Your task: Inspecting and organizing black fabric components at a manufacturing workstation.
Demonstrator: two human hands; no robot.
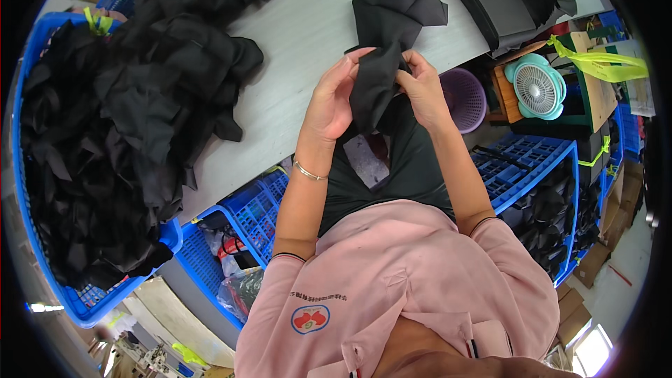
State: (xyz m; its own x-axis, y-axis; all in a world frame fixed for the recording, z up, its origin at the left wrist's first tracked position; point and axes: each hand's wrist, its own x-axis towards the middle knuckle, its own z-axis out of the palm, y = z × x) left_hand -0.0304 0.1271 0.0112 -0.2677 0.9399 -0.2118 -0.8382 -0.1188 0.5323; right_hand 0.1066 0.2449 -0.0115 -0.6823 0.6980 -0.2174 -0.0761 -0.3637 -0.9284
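A piece of black cloth (383,28) is held up between my two hands, above the near edge of the table. Its upper end spreads wide over the tabletop, and its lower end hangs toward my lap. My left hand (334,96) grips the cloth's left edge, with some fingertips hidden behind the fold. On the other side, my right hand (424,89) pinches the right edge between thumb and fingers. A bracelet circles my left wrist.
A heap of black cloth pieces (168,70) covers the left of the pale table (294,21) and fills a blue basket (21,140). Black sheets (500,0) lie at the far right. A purple bin (465,98), a turquoise fan (537,85) and more blue baskets (259,210) stand nearby.
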